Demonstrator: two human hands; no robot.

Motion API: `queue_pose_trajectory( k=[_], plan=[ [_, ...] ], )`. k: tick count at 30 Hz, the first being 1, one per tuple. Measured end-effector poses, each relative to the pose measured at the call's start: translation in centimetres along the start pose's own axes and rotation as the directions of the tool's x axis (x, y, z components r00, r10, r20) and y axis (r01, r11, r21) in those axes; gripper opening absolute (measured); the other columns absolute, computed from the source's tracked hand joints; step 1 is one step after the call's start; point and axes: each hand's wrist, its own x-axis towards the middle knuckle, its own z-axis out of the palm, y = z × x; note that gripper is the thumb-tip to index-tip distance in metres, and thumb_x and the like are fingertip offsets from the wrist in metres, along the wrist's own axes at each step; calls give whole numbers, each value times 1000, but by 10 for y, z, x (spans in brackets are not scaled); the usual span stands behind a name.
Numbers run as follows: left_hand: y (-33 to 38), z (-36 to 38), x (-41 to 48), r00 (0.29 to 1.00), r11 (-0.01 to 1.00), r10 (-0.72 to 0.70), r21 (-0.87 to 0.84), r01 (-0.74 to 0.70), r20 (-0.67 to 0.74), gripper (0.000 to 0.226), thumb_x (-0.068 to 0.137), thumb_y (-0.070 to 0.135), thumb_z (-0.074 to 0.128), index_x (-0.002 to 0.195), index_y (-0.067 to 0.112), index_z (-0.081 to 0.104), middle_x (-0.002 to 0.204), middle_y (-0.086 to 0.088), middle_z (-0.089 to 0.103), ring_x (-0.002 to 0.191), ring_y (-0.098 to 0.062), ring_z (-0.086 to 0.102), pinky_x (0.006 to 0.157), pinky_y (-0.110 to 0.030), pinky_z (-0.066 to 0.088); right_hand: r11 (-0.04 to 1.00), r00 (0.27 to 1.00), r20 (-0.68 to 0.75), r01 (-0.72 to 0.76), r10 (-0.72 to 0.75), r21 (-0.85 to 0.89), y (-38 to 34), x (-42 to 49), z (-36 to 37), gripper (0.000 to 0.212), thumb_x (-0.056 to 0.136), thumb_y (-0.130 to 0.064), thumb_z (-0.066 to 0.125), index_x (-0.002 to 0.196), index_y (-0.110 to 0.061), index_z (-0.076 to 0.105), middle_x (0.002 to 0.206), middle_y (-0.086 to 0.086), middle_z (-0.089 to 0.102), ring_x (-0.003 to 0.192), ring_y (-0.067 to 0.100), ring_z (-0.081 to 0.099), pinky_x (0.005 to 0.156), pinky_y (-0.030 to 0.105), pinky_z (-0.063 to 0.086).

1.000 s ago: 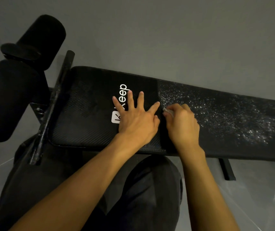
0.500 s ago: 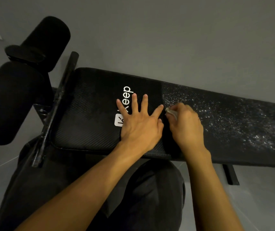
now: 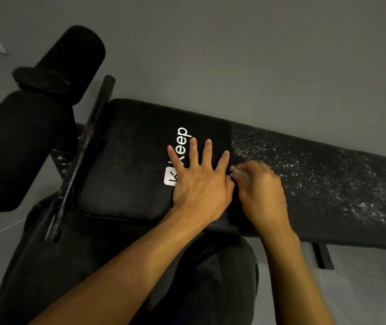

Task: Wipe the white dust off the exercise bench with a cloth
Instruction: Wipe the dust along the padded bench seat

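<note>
Evidently, the exercise bench (image 3: 128,172) is steadied by the left hand (image 3: 199,184), laid flat with fingers spread on its clean end, so that the cloth (image 3: 236,171), bunched in the right hand's (image 3: 261,195) curled fingers, can be pressed at the white dust's (image 3: 328,179) near edge.
</note>
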Motion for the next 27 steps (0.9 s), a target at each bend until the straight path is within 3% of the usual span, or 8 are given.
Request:
queue_pose_trajectory(
  k=[2,8,15,20,27],
  plan=[
    [0,1,0,1000,1000,0,1,0,3,65,103,53,27,164,30,15,172,-18,4,156,-47,-7,110,-82,-3,1000,1000,14,-10,10,19,3,-5,-3,14,97,-31,61,107,-24,68,107,0,64,92,24,64,77,45,54],
    [0,1,-1,1000,1000,4,8,-4,-12,64,103,51,28,163,30,15,172,-17,5,156,-47,-5,111,-82,-1,988,998,-19,-61,59,-140,-13,51,14,27,101,-28,55,122,-13,64,119,13,58,99,37,62,79,47,53],
    [1,4,1,999,1000,-3,6,3,-40,66,103,49,31,163,25,21,171,-19,11,156,-48,-1,110,-82,0,996,999,31,-39,41,-83,-1,27,8,19,98,-31,60,108,-18,70,106,8,66,90,31,66,76,48,56],
    [0,5,1,999,1000,-6,5,6,-54,70,102,50,34,163,19,22,170,-18,15,156,-46,2,111,-82,0,993,999,-13,-51,50,-108,-13,73,17,26,98,-28,60,119,-13,66,117,13,61,99,36,64,82,47,54],
    [2,7,2,998,1000,-15,13,15,-62,71,101,49,33,163,15,22,171,-17,15,157,-45,3,111,-82,-1,998,1000,8,3,-3,-62,-4,47,14,22,97,-31,62,112,-17,70,110,8,67,92,29,67,77,48,57]
  ],
)
